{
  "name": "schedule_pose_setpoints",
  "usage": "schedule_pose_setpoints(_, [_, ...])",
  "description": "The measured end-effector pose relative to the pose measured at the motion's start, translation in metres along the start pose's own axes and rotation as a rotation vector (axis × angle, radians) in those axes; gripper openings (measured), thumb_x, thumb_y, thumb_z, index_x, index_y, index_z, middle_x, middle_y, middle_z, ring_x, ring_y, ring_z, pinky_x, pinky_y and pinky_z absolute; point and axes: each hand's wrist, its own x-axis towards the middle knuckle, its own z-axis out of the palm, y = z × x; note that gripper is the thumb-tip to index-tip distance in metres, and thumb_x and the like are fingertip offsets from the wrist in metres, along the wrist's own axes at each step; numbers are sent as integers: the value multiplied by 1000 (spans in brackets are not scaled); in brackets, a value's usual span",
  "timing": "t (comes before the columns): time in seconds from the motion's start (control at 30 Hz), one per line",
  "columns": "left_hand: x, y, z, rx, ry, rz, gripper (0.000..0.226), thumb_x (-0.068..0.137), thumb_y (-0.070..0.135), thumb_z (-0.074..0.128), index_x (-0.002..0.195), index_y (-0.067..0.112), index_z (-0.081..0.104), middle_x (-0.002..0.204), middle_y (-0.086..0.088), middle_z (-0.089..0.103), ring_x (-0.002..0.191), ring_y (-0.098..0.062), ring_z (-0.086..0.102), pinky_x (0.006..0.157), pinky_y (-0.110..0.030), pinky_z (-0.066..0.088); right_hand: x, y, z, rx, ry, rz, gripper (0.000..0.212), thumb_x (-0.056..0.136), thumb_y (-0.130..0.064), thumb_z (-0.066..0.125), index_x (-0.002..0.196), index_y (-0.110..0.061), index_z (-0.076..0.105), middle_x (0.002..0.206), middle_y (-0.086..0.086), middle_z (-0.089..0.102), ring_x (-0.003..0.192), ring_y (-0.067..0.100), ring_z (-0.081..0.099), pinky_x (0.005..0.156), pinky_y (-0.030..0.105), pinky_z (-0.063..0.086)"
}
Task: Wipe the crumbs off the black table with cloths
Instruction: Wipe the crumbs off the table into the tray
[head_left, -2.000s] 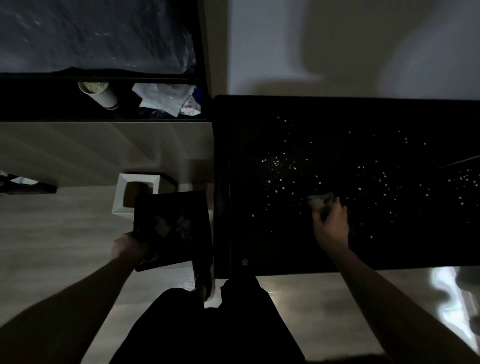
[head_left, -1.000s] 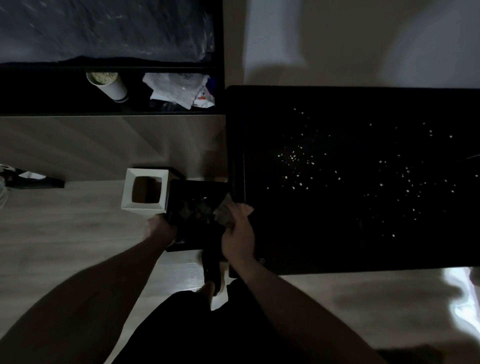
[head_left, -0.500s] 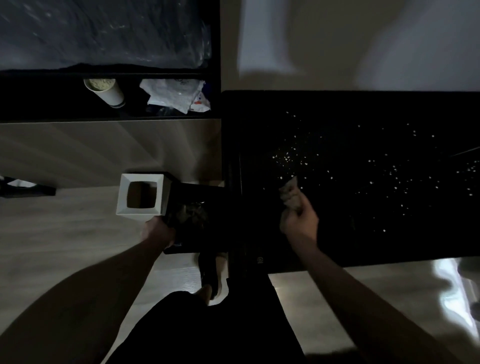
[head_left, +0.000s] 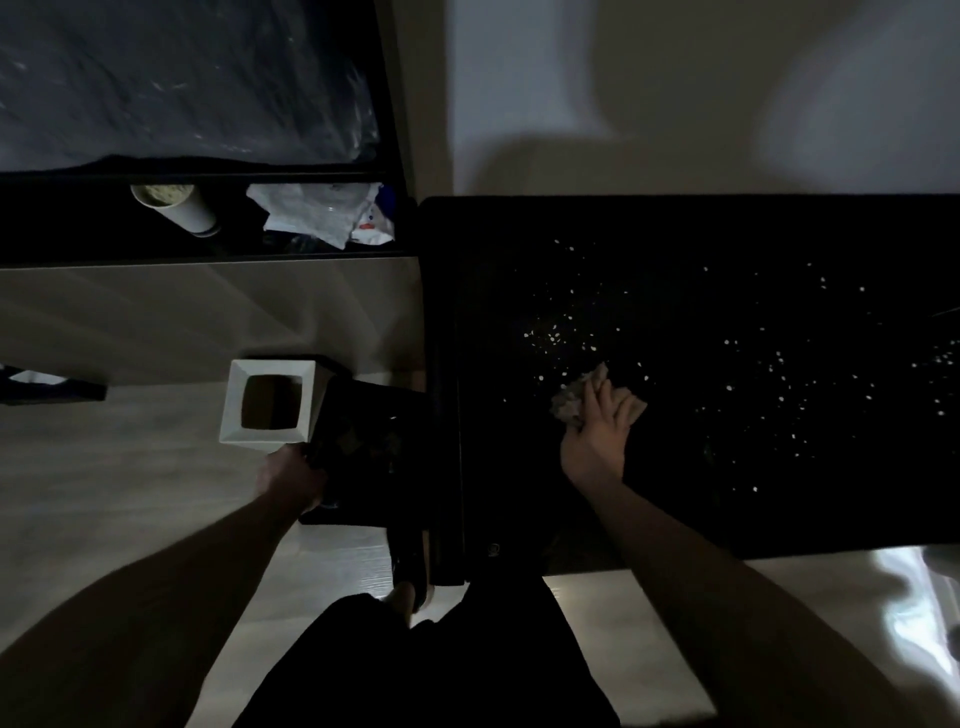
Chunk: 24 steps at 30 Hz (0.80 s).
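Observation:
The black table (head_left: 701, 519) fills the right half of the head view, dotted with pale crumbs (head_left: 550, 338) in its middle and toward the right. My right hand (head_left: 597, 431) presses a crumpled light cloth (head_left: 574, 397) onto the table's left part, just below a cluster of crumbs. My left hand (head_left: 291, 475) grips the near left edge of a black tray (head_left: 363, 447) held beside the table's left edge, with some debris lying in it.
A white square bin (head_left: 267, 402) stands on the floor, right next to the tray. A dark shelf at the back left holds a paper cup (head_left: 174, 205) and crumpled wrappers (head_left: 322, 213). My dark-clothed legs and a foot show at the bottom.
My right hand carried the cloth from the tray at the table's left edge back onto the table toward the crumbs. The tray stayed at the edge in my left hand.

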Motion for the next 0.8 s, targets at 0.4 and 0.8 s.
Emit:
schedule_pose_setpoints(0.4, [1,8,-6,0,-22,5,35,85,13,73,117,4,68,96,-17,73,81,-29,69,68,-35,55,-41,-81,55,99,-103,-550,82,68,6,51,148,-9,46,156,8,43,152,23,23,129,48,9])
schedule_pose_setpoints(0.8, [-3,21,-13,76,10,-28,36,88,16,66,123,5,66,118,-24,68,110,-40,65,85,-40,51,-85,-118,60,582,-322,-328,77,80,18,42,144,-23,57,149,-5,55,142,8,46,123,25,29])
